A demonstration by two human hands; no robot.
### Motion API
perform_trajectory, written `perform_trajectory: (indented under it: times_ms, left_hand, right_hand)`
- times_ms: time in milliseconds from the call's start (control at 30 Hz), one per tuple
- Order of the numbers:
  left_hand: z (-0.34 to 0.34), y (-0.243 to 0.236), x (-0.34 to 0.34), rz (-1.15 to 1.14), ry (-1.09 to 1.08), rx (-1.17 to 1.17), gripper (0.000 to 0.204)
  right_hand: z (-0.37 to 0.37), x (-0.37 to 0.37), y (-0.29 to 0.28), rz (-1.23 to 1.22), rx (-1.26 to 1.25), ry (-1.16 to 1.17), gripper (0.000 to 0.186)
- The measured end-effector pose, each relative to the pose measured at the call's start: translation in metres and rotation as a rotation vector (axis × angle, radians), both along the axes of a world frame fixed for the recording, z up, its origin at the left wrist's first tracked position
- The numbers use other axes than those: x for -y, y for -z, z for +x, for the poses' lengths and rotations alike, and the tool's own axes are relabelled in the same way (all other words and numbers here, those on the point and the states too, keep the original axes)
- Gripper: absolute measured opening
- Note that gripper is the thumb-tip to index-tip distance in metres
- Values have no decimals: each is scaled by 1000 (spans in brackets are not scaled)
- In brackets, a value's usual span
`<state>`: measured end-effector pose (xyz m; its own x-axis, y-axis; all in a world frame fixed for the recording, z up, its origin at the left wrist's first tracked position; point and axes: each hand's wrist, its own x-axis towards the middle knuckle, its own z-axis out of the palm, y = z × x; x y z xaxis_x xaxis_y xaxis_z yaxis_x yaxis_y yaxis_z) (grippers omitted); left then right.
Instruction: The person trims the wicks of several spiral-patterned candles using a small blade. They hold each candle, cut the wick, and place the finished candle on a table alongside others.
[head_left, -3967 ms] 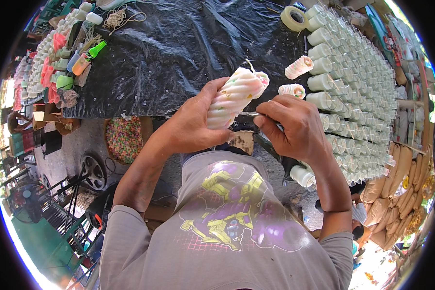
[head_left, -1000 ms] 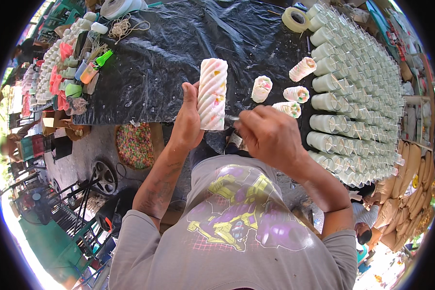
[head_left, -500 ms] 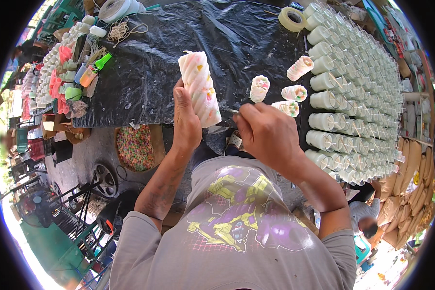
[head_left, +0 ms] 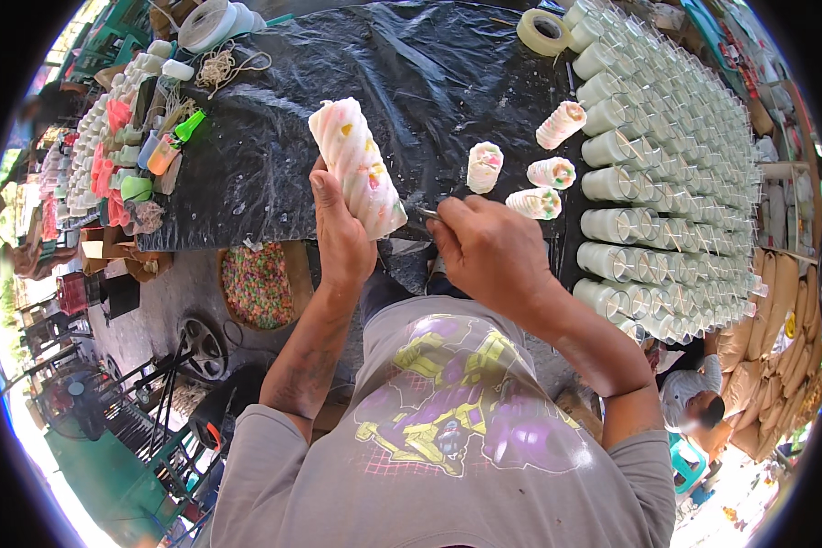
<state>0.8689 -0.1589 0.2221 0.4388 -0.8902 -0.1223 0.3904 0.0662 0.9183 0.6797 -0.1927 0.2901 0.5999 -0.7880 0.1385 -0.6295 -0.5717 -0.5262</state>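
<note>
Tilted in my left hand [head_left: 345, 242] is a large white twisted pillar candle [head_left: 358, 169] with yellow, pink and green flecks. The fingers are closed round its side, mostly behind it. My right hand [head_left: 493, 251] is closed on a thin metal tool [head_left: 426, 213], whose tip points at the lower end of the candle; most of the tool is hidden in the fist, so its kind is unclear. Beyond that hand lie several smaller twisted candles of the same look, among them a small candle [head_left: 485, 166] and another small candle [head_left: 561, 125], on black plastic sheeting [head_left: 256, 137].
Rows of glass jar candles [head_left: 612, 183] fill the table's right side. A tape roll [head_left: 544, 33] and string [head_left: 224, 68] lie at the back. Bottles [head_left: 163, 153] and pale candles crowd the left. Below stands a box of coloured chunks [head_left: 259, 285]. A person [head_left: 694, 402] sits at lower right.
My left hand has shifted slightly left, and the candle leans further to the left. My right hand has moved a little left and down with the tool.
</note>
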Motion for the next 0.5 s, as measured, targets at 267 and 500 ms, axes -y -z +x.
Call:
perform_trajectory:
  times_ms: [267,500]
  left_hand:
    - [5,10,3,29,-63,-6,77]
    - [10,10,0,-21,40,-218,72]
  right_hand:
    - [-1,-16,-8,-32,32,-48,17]
    - [-1,-27,0,-4,33,-116,13]
